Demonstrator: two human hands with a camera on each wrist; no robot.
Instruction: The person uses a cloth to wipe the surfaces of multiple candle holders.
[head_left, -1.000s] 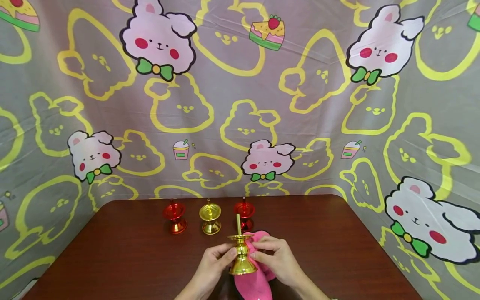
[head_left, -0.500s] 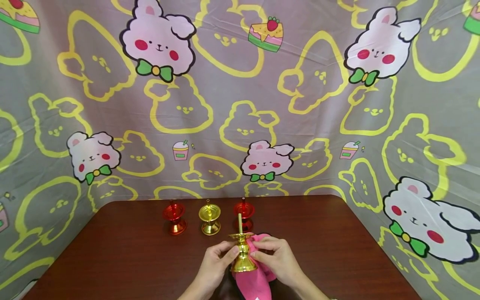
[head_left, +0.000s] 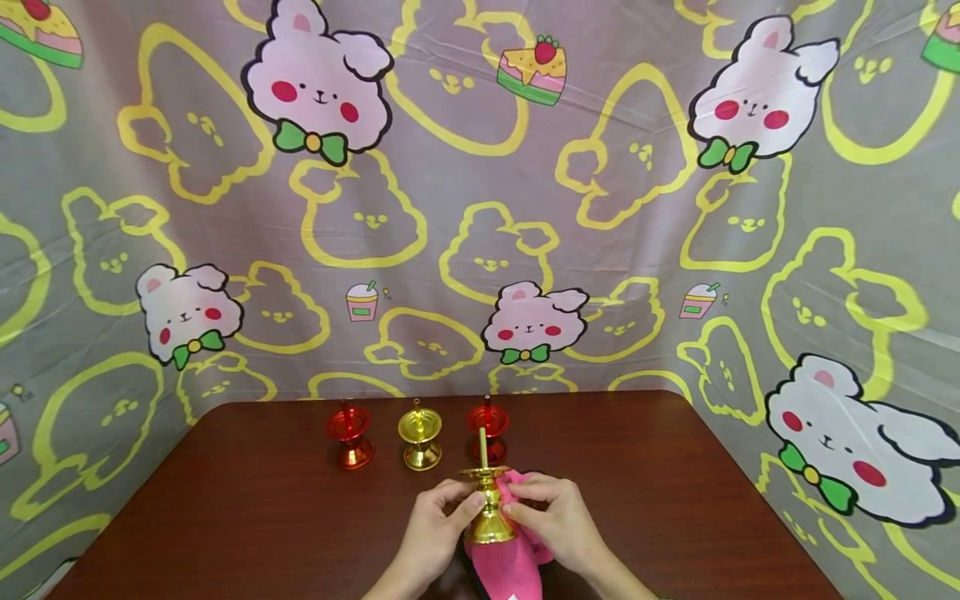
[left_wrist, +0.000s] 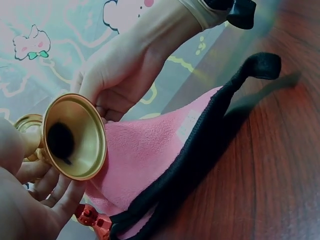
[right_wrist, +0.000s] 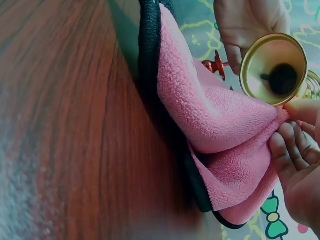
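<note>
A gold candle holder (head_left: 491, 527) with a thin upright stem is held above the table, near its front edge. My left hand (head_left: 433, 533) grips its narrow waist from the left; the hollow base (left_wrist: 75, 137) faces the left wrist camera. On the other side my right hand (head_left: 558, 521) pinches a pink cloth (head_left: 510, 571) with dark edging against the holder. The cloth hangs in folds below the fingers, as the right wrist view shows with the pink pile (right_wrist: 215, 115). Part of the waist is hidden by fingers and cloth.
Toward the back of the brown table (head_left: 262, 500) stand a red candle holder (head_left: 350, 437), a gold one (head_left: 421, 437) and another red one (head_left: 489, 421), partly hidden behind the held stem. A patterned curtain (head_left: 442, 183) surrounds the table's back and sides.
The held candle holder and my left hand have shifted slightly to the right. My right hand keeps its pinch on the cloth, and the standing holders stay put.
</note>
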